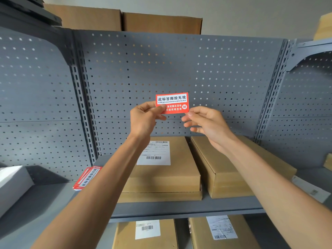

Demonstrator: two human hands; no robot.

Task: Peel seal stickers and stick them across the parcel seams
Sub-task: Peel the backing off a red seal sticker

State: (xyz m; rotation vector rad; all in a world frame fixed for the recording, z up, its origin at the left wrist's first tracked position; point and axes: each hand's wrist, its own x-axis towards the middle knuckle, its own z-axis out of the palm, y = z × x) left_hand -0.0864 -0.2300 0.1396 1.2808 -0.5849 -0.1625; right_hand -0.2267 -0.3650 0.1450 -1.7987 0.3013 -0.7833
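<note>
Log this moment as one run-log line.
phase: peeling | left hand: pinches seal sticker | right hand: pinches its lower right corner | sticker stack: on shelf | parcels: unsealed yet

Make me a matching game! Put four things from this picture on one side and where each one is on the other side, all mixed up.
Things:
1. red sticker
2. pile of stickers
3. box with a white label
4. plain box

Places:
A. on the shelf, at the right of the labelled box
B. held up between the left hand and the right hand
C. on the shelf, at the left of the boxes
D. on the shelf, under the left forearm

Pairs: 1-B, 2-C, 3-D, 4-A
</note>
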